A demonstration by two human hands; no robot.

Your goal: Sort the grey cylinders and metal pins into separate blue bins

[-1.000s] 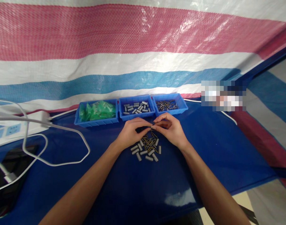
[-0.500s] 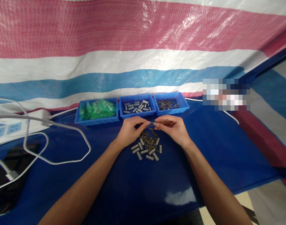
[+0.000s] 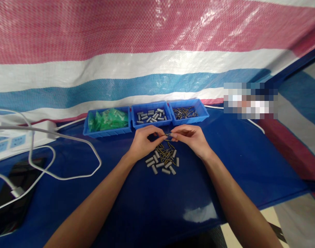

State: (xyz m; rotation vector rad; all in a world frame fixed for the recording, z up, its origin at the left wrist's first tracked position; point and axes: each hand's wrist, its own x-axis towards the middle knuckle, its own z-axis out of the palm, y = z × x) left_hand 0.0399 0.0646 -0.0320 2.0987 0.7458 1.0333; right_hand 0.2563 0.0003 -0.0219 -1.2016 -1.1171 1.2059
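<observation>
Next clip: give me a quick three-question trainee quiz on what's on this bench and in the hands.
1. Multiple choice: what fills the leftmost blue bin? A) grey sleeves B) green bags C) metal pins
2. True or false: the loose pile of sleeves and pins lies inside a bin.
3. Short answer: what do the left hand and right hand pinch between their fingertips?
Key: 1 B. 2 False; the loose pile lies on the blue table cover, just below the hands. 3 A thin metal part, held in both grips.
</observation>
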